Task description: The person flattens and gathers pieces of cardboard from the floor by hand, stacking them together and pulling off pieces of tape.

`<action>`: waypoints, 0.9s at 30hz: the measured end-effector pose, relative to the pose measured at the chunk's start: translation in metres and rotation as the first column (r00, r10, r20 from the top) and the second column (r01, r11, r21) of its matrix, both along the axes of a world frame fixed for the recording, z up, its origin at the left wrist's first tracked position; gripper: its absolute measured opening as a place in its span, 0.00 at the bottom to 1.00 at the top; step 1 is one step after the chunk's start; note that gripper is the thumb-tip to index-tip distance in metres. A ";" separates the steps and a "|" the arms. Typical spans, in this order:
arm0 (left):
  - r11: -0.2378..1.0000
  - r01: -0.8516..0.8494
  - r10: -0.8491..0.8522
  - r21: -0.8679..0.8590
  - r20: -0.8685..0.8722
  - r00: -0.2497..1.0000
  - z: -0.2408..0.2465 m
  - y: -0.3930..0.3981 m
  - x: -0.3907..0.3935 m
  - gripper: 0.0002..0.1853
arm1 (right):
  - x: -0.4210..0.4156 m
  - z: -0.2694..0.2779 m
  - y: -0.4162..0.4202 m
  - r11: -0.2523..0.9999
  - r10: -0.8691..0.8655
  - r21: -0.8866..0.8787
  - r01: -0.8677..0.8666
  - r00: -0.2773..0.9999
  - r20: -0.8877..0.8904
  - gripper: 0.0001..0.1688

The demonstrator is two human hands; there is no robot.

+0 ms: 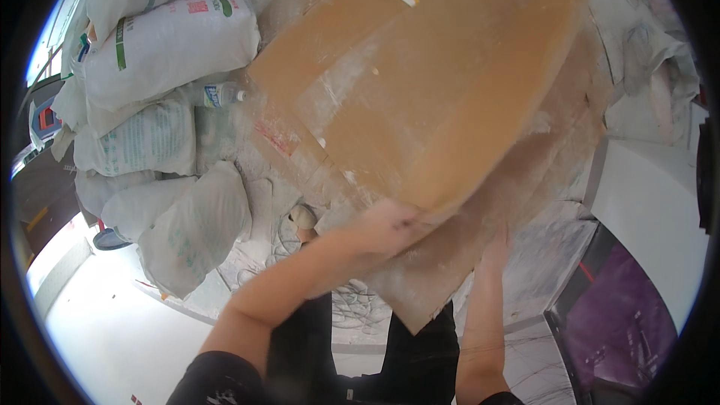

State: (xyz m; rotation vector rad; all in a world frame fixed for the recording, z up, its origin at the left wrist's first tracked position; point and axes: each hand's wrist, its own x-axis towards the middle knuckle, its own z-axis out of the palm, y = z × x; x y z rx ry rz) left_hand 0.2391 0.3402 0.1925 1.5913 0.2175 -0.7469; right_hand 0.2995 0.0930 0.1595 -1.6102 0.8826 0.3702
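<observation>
A large flattened cardboard sheet (405, 101) stretches out before me, dusty and with strips of tape on it. Its right side curls upward. My left hand (394, 228) grips the near edge of this sheet, and the fingers are blurred. Under it lies a second, duller cardboard sheet (427, 281), whose near corner sticks out over my legs. My right hand (496, 247) is at the right edge of that lower sheet and appears to hold it. Some of its fingers are blurred or hidden.
Stuffed white sacks (180, 50) are piled at the left, with a plastic bottle (222, 95) beside them. Tangled thin wire or cord (357, 306) lies on the dusty floor by my feet. A white panel (647, 180) and purple material (619, 315) are at the right.
</observation>
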 end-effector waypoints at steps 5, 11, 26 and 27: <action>0.961 -0.216 0.237 0.170 -0.116 0.964 -0.081 0.086 0.021 0.15 | -0.014 -0.013 -0.046 0.961 0.105 -0.251 -0.119 0.992 -0.068 0.21; 0.673 -0.043 -0.003 0.738 0.060 0.998 -0.188 0.117 0.058 0.25 | -0.027 -0.086 -0.039 0.983 -0.007 -0.183 -0.016 0.992 -0.125 0.21; 0.505 -0.020 -0.148 0.863 0.109 0.983 -0.118 0.079 0.096 0.15 | -0.044 -0.119 -0.087 0.984 -0.064 0.148 0.099 0.971 -0.229 0.25; 0.527 0.043 -0.173 0.849 0.058 0.983 -0.103 0.062 0.087 0.13 | -0.040 -0.111 -0.074 0.994 -0.020 0.103 0.039 0.983 -0.183 0.24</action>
